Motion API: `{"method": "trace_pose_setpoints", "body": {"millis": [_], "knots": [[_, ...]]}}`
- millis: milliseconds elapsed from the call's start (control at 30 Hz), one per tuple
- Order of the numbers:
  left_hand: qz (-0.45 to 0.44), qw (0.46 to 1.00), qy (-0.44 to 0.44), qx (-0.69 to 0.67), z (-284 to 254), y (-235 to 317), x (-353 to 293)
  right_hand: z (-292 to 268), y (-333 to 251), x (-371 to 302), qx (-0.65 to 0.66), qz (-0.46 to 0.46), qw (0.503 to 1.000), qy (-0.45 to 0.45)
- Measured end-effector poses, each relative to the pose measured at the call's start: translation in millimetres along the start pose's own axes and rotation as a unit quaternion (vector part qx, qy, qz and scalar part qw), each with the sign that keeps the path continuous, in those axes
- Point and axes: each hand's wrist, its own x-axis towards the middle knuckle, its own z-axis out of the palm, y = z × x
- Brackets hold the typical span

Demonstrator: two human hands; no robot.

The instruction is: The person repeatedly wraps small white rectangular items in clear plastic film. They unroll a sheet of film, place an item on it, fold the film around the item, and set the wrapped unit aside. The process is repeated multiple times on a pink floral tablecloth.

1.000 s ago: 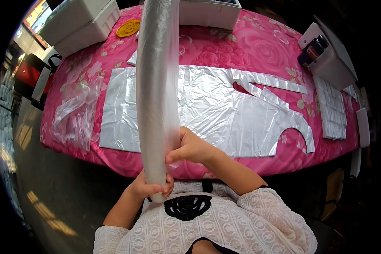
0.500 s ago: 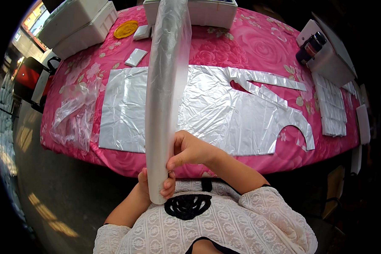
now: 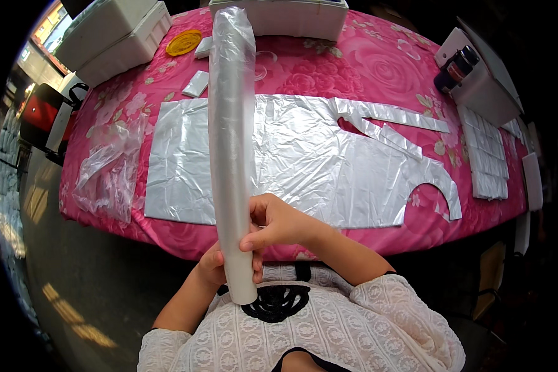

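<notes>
A long roll of clear plastic film (image 3: 231, 155) points away from my body, its near end close to my chest. Low down, my left hand (image 3: 214, 261) is wrapped round it from the left and below, with some fingertips showing on the right side. My right hand (image 3: 273, 224) grips the roll's right side a little higher, thumb on top; its other fingers are partly hidden. Beneath the roll a silvery plastic apron (image 3: 328, 167) lies spread flat on the table, its straps and curved cut-outs to the right. The roll covers part of the apron's left half.
The table has a pink flowered cloth (image 3: 387, 68). Crumpled clear plastic bags (image 3: 108, 170) lie at left. White foam boxes (image 3: 291, 20) stand at the back. A small white packet (image 3: 196, 84), a yellow disc (image 3: 184, 43), a dark bottle (image 3: 456, 69) and stacked silvery packets (image 3: 485, 155) lie around.
The roll's far end has come lower and nearer and tilted to the left, while its near end has shifted slightly right. Both hands keep hold of it.
</notes>
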Motion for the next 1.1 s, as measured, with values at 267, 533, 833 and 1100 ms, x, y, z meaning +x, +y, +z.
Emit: {"method": "trace_pose_setpoints", "body": {"millis": [267, 533, 833, 1100], "knots": [[0.058, 0.955, 0.229, 0.178, -8.3, 5.2, 13.0, 4.0, 7.1, -4.3, -0.232, 0.104, 0.961, 0.111], [-0.006, 0.883, 0.320, 0.344, -16.2, 7.8, 2.1, -1.5, 1.4, -13.8, -0.403, 0.060, 0.904, 0.127], [0.150, 0.625, 0.179, 0.745, -20.9, -13.3, 1.4, 22.3, 42.1, 2.5, -0.625, -0.238, 0.744, -0.008], [-0.184, 0.755, 0.310, 0.548, -8.5, -7.5, -14.3, -45.6, 31.4, 0.9, -0.719, -0.184, 0.670, 0.010]]}}
